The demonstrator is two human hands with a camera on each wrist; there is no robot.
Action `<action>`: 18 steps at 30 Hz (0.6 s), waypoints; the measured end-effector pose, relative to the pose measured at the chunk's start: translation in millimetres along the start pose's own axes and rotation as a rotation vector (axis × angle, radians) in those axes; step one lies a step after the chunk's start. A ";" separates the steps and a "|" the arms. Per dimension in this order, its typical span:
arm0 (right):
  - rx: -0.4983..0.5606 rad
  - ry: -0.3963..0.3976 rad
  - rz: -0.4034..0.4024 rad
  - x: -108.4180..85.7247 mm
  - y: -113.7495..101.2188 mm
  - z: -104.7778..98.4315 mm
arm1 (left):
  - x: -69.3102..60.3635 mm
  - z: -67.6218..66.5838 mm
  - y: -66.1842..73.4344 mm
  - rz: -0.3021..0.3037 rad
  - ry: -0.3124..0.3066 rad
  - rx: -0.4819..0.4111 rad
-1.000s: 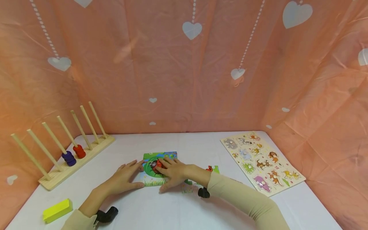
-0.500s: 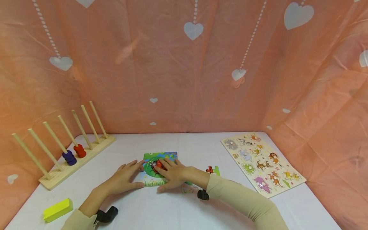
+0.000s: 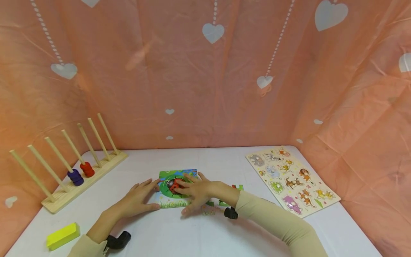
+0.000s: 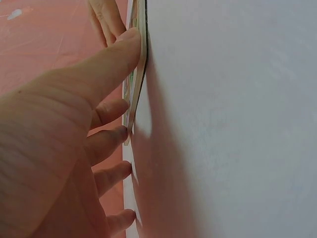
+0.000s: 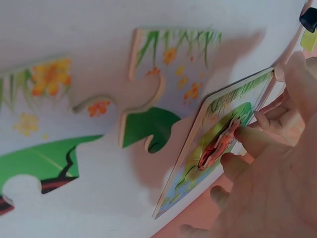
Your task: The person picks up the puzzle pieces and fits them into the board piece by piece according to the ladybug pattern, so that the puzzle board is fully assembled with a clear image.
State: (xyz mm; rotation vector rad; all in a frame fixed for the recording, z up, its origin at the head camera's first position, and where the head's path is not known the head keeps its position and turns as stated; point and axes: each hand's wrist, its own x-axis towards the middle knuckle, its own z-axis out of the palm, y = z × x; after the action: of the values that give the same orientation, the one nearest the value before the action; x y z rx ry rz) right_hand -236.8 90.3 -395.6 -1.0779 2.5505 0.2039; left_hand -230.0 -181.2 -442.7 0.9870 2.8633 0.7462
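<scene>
Slightly farther right than half a second ago, the right hand [image 3: 199, 194] bares more of the ladybird on the picture board [image 3: 169, 194]; its fingers are spread over the board's right part and grasp nothing. Meanwhile the left hand [image 3: 136, 200] is much as before, loosely extended at the board's left edge without clenching, the thumb by the near corner. The board is near the middle of a white-covered table [image 3: 205, 235], before an orange cloth [image 3: 205, 89] printed with pale hearts. A peg rack [image 3: 96, 175] stands far left, a yellow block [image 3: 63, 236] near left, an animal puzzle [image 3: 316, 184] far right. Loose puzzle pieces [image 5: 190, 79] to the board's right are partly covered by the right arm in the head view; the left wrist view shows the board nearly edge-on, so its picture is hard to make out there
</scene>
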 end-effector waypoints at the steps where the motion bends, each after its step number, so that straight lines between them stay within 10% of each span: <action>1: -0.005 -0.005 -0.005 -0.3 0.1 -0.3 | 0.1 0.1 0.0 0.000 0.000 -0.001; 18: 0.063 -0.012 -0.014 1.8 3.4 2.6 | 0.4 0.7 -0.9 -0.002 -0.002 -0.003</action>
State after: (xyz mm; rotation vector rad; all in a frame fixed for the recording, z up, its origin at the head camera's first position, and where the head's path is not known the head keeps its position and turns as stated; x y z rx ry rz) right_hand -239.6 92.2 -398.7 -1.0673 2.5205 0.1249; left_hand -230.7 -181.2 -443.7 0.9836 2.8602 0.7481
